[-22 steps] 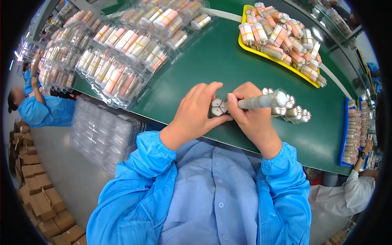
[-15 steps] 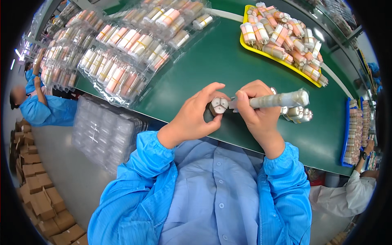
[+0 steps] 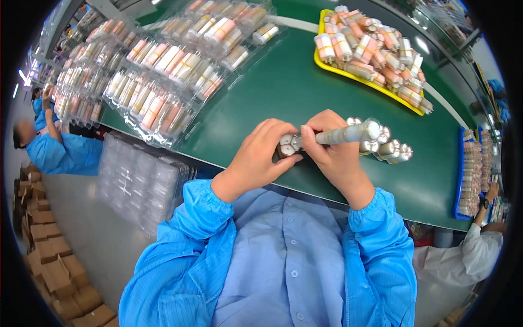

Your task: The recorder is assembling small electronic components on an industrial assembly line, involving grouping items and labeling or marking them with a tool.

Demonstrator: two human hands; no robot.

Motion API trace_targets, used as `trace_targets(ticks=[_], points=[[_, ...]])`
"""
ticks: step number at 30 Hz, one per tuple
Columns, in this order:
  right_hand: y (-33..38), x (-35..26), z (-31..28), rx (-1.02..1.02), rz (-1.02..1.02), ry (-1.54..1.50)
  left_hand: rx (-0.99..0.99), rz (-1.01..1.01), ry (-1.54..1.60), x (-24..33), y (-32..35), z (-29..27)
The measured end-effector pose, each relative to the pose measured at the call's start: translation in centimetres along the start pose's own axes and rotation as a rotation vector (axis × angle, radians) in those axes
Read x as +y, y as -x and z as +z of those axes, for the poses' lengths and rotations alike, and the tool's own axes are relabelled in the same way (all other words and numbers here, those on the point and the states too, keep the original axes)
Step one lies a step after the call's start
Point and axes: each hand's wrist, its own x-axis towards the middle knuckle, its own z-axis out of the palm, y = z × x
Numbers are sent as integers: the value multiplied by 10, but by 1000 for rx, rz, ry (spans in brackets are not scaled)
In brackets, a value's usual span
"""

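Observation:
My left hand [image 3: 253, 155] is closed around a bundle of three cylindrical cells, a battery pack [image 3: 286, 150], its round metal ends facing up. My right hand [image 3: 339, 161] grips a tool with a thick, pale, tape-wrapped handle [image 3: 348, 134], which slants up to the right. The tool's narrow end points left and meets the top of the pack; the exact contact is hidden by my fingers. Just beyond my right hand, several more battery packs [image 3: 395, 151] lie on the green table [image 3: 256, 103], partly covered by the handle.
A yellow tray [image 3: 357, 80] heaped with pink and white packs sits at the far right. Clear plastic trays [image 3: 169, 87] of packs cover the far left. Stacked empty clear trays [image 3: 139, 180] stand by the table's left edge. A blue tray [image 3: 459, 191] is at right. Co-workers sit both sides.
The tool has shifted left, and its end now reaches over the top of the battery pack. My left fingers have closed in more around the pack. The view has moved slightly.

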Motion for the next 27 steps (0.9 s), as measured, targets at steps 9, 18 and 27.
trace_targets(ticks=[9, 18, 27], points=[[38, -128, -32, -470, -133, -1143, 322, -177, -294, -15, -8, -10], [56, -144, -33, -510, -185, -1458, 267, 284, -373, 32, -17, 22], [56, -137, -30, -605, -95, -1618, 28, 34, 36, 32, -73, 74]])
